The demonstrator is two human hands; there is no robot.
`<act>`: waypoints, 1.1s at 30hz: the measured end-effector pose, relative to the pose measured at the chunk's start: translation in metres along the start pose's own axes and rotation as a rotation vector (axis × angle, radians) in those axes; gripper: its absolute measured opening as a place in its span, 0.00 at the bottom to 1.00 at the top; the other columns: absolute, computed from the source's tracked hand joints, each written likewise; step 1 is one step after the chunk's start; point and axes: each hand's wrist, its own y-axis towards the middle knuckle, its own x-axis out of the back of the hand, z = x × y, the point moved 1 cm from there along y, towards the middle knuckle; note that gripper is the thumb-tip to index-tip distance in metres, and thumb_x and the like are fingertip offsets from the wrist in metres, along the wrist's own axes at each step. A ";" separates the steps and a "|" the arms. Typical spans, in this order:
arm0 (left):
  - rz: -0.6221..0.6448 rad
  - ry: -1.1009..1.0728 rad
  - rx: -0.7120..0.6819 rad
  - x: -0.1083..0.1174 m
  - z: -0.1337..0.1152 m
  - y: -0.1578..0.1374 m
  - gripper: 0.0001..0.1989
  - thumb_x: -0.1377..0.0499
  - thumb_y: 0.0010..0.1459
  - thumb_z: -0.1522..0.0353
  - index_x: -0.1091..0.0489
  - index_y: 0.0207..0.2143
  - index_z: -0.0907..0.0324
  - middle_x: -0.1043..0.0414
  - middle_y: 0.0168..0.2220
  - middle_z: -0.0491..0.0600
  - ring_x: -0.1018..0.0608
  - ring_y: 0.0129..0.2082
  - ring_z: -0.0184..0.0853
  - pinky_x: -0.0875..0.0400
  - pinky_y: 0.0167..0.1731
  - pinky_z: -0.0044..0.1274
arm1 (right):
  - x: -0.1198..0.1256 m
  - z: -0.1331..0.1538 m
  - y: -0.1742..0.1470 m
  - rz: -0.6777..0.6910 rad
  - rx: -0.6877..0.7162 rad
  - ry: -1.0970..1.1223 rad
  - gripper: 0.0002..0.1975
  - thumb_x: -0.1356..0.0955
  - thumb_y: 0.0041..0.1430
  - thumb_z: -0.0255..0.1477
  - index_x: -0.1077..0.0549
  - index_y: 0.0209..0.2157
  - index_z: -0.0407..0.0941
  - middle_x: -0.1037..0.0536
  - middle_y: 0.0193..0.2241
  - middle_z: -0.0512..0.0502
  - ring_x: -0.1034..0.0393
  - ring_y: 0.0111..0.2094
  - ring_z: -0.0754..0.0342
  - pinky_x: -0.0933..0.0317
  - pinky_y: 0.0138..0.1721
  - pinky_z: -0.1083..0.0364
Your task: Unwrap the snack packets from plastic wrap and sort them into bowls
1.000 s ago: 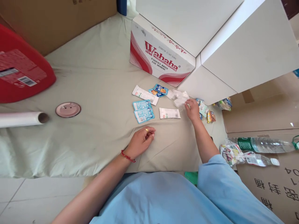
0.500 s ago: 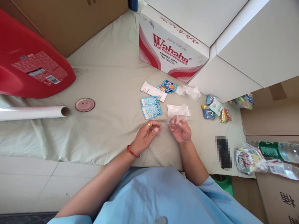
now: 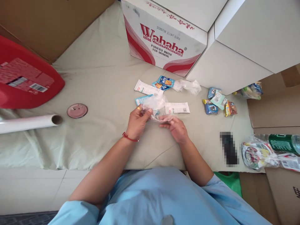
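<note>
A clear plastic bag [image 3: 156, 103] is stretched between my two hands above the cloth. My left hand [image 3: 138, 120] pinches its left edge between thumb and fingers. At its lower right edge, my right hand [image 3: 177, 127] has its fingers closed on the film. Beneath the bag, partly covered, lies a light-blue packet [image 3: 140, 99]. A white sachet [image 3: 181, 107] lies just beyond my right hand, and another white sachet [image 3: 147, 88] lies farther back. Dark-blue snack packets [image 3: 166, 81] rest behind that one, beside a second crumpled clear bag [image 3: 191, 87].
A pile of small snack packs [image 3: 215, 101] sits to the right, with a blurred dark object [image 3: 229, 148] nearer me. A Wahaha carton [image 3: 161, 40] stands at the back. On the left are a red jug [image 3: 25, 75], a white tube [image 3: 30, 122] and a pink pin badge [image 3: 77, 111].
The plastic bag, earlier bunched at my right hand, is now spread between both hands. My left hand has moved up and closed on it. The view has shifted slightly.
</note>
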 end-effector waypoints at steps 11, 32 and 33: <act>0.328 0.330 0.057 0.003 -0.004 -0.011 0.18 0.30 0.52 0.56 0.24 0.37 0.59 0.31 0.26 0.42 0.33 0.24 0.28 0.38 0.26 0.21 | 0.017 0.013 0.007 -0.392 0.070 -0.099 0.18 0.21 0.51 0.45 0.23 0.35 0.48 0.25 0.31 0.52 0.32 0.33 0.55 0.33 0.36 0.56; 0.490 0.149 0.064 0.002 -0.013 -0.013 0.22 0.33 0.57 0.48 0.27 0.33 0.58 0.21 0.44 0.53 0.19 0.40 0.37 0.22 0.40 0.29 | 0.011 0.019 -0.006 -0.363 0.371 -0.508 0.06 0.26 0.62 0.40 0.20 0.37 0.54 0.26 0.42 0.47 0.30 0.47 0.48 0.34 0.52 0.47; 0.435 0.134 0.076 0.002 -0.011 -0.012 0.22 0.33 0.57 0.48 0.28 0.33 0.58 0.21 0.39 0.51 0.19 0.36 0.36 0.22 0.35 0.27 | 0.014 0.019 -0.005 -0.402 0.373 -0.457 0.06 0.26 0.62 0.40 0.21 0.35 0.54 0.26 0.41 0.47 0.30 0.46 0.49 0.33 0.51 0.48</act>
